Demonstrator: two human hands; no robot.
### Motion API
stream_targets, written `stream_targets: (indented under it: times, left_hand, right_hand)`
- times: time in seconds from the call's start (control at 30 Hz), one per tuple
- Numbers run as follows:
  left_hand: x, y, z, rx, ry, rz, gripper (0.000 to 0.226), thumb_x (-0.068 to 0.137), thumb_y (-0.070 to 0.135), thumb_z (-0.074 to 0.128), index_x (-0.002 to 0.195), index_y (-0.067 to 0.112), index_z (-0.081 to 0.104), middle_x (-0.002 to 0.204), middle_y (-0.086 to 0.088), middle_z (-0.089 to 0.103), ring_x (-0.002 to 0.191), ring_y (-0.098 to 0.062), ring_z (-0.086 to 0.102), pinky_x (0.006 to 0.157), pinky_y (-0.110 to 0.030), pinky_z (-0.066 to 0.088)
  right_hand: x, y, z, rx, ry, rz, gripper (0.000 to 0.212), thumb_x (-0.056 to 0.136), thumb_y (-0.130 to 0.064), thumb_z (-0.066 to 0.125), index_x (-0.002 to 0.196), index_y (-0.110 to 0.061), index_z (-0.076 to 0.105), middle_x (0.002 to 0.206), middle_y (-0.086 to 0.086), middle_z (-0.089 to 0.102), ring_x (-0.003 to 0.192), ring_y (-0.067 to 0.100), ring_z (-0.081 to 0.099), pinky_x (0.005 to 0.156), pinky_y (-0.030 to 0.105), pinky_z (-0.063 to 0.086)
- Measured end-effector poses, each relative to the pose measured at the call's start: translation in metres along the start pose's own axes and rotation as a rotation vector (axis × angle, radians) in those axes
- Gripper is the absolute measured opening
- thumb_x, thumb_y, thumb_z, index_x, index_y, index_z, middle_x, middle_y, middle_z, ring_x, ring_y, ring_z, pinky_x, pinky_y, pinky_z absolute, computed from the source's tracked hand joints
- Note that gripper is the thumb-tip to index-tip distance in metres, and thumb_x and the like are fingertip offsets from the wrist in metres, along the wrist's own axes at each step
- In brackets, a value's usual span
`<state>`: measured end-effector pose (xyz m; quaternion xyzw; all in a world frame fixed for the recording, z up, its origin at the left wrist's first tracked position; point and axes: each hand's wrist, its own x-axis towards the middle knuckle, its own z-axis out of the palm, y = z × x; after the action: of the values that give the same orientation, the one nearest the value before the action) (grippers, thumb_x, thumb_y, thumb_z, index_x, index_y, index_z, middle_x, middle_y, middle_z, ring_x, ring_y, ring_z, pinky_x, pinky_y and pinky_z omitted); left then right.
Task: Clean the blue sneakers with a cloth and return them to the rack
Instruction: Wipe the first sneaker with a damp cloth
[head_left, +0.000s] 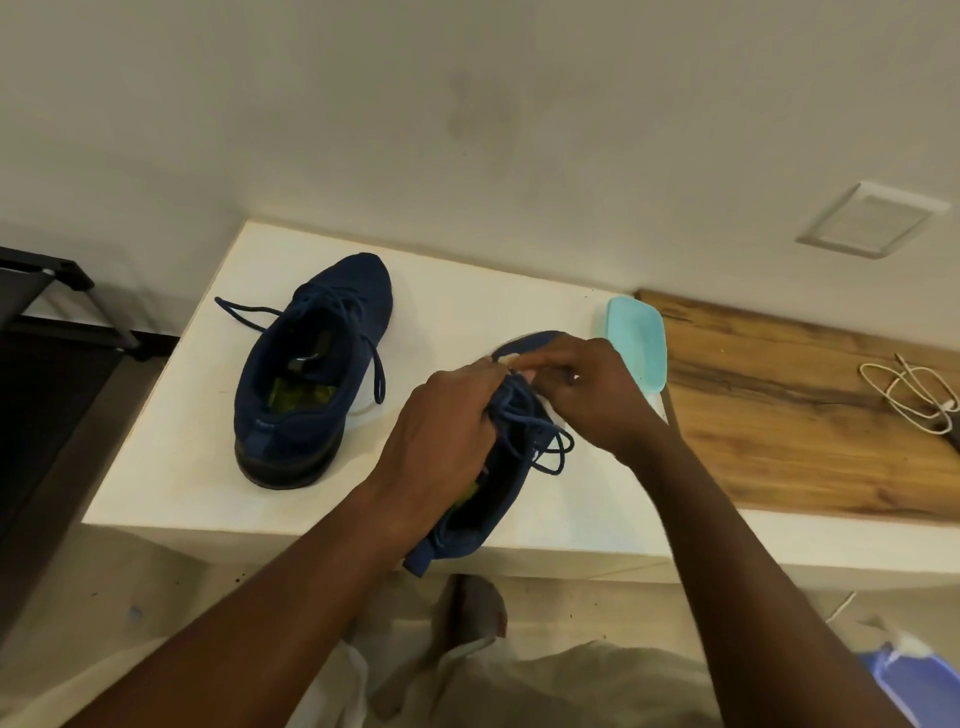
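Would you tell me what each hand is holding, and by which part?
The left hand grips the near sneaker over its laces; the right hand pinches a white cloth at its toe.

The standing knit sneaker (311, 395) is navy blue with a black sole and yellow-green insole; the held knit sneaker (467, 535) matches. The rectangular plastic tub (636, 348) is pale turquoise, the wooden board (779, 415) brown-streaked.

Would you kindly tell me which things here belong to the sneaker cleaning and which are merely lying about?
Job:
held sneaker, gripped by left hand
white cloth, seemingly pinched by right hand
second sneaker on white table
black rack

Lying about:
teal container
white cable
wooden board
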<state>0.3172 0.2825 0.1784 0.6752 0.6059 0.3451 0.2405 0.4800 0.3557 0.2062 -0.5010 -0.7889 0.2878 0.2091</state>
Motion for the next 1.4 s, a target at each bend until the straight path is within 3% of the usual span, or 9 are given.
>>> stream_targets:
  times: [0.07,0.23,0.43,0.63,0.73,0.87,1.07,1.3,1.4]
  left_hand:
    - [-0.001,0.001,0.001,-0.006,-0.002,0.015,0.031,0.092,0.001,0.051,0.116,0.013,0.067,0.101,-0.003,0.073,0.089,-0.022,0.068,0.082,-0.037,0.056]
    - [-0.004,0.011,0.006,0.042,-0.009,0.151,0.049,0.091,-0.002,0.056,0.139,0.007,0.059,0.141,-0.011,0.061,0.126,-0.031,0.061,0.108,-0.044,0.05]
    - [0.001,0.009,-0.002,0.258,0.142,0.367,0.053,0.079,-0.01,0.064,0.131,0.001,0.065,0.134,-0.014,0.066,0.124,-0.031,0.063,0.1,-0.048,0.054]
    - [-0.003,-0.006,0.025,0.327,0.13,0.477,0.036,0.074,-0.003,0.075,0.11,-0.005,0.074,0.114,-0.021,0.073,0.106,-0.036,0.072,0.1,-0.05,0.047]
    - [-0.005,0.0,0.023,0.238,0.062,0.329,0.051,0.075,0.0,0.08,0.125,0.002,0.069,0.13,-0.017,0.067,0.117,-0.034,0.067,0.105,-0.044,0.046]
    - [-0.016,-0.003,0.018,0.302,0.022,0.031,0.077,0.086,0.033,0.074,0.152,0.017,0.038,0.15,-0.002,0.051,0.133,-0.022,0.051,0.116,-0.039,0.036]
    - [-0.021,-0.005,0.019,0.286,-0.034,0.003,0.077,0.08,0.029,0.072,0.15,0.018,0.042,0.152,0.001,0.05,0.141,-0.015,0.044,0.123,-0.038,0.024]
    - [-0.015,-0.003,0.009,0.215,0.005,-0.035,0.064,0.08,0.021,0.066,0.142,0.019,0.051,0.132,0.002,0.063,0.117,-0.022,0.059,0.11,-0.04,0.041]
    - [-0.012,-0.004,0.007,0.174,0.035,-0.05,0.059,0.078,0.021,0.069,0.135,0.019,0.056,0.122,0.002,0.069,0.109,-0.021,0.063,0.104,-0.041,0.047]
  right_hand:
    - [-0.001,0.012,-0.01,-0.042,-0.002,0.071,0.024,0.089,-0.006,0.063,0.103,-0.02,0.077,0.094,-0.008,0.07,0.086,0.008,0.064,0.071,0.013,0.047]
    - [0.003,0.021,-0.016,-0.075,0.428,0.18,0.022,0.096,-0.013,0.059,0.109,-0.017,0.075,0.102,-0.009,0.07,0.09,0.004,0.061,0.074,0.002,0.044]
    - [-0.012,-0.008,-0.023,0.036,0.218,-0.105,0.022,0.092,-0.013,0.064,0.109,-0.022,0.074,0.103,-0.011,0.07,0.097,0.003,0.062,0.08,0.013,0.049]
    - [-0.016,0.01,-0.012,0.003,0.214,0.086,0.02,0.09,-0.012,0.068,0.108,-0.017,0.074,0.097,-0.009,0.067,0.083,-0.019,0.055,0.068,-0.002,0.04]
    - [-0.014,0.015,-0.012,0.032,0.308,0.169,0.019,0.094,-0.014,0.064,0.109,-0.016,0.074,0.092,-0.013,0.063,0.087,-0.003,0.062,0.068,-0.002,0.041]
    - [-0.013,0.012,-0.01,-0.034,0.33,0.206,0.022,0.096,-0.01,0.059,0.112,-0.016,0.072,0.097,-0.013,0.061,0.081,0.002,0.059,0.073,-0.001,0.042]
    - [-0.043,-0.02,0.001,-0.018,-0.164,-0.185,0.02,0.088,-0.004,0.069,0.098,-0.019,0.078,0.092,-0.012,0.069,0.085,0.001,0.064,0.076,0.011,0.05]
    - [-0.018,0.012,-0.007,-0.109,0.345,0.125,0.018,0.094,-0.011,0.062,0.106,-0.018,0.074,0.099,-0.005,0.066,0.093,0.013,0.063,0.077,0.011,0.045]
    - [-0.026,-0.006,0.011,-0.019,0.172,-0.028,0.016,0.094,-0.018,0.064,0.105,-0.02,0.076,0.095,-0.008,0.067,0.089,0.006,0.063,0.081,0.021,0.051]
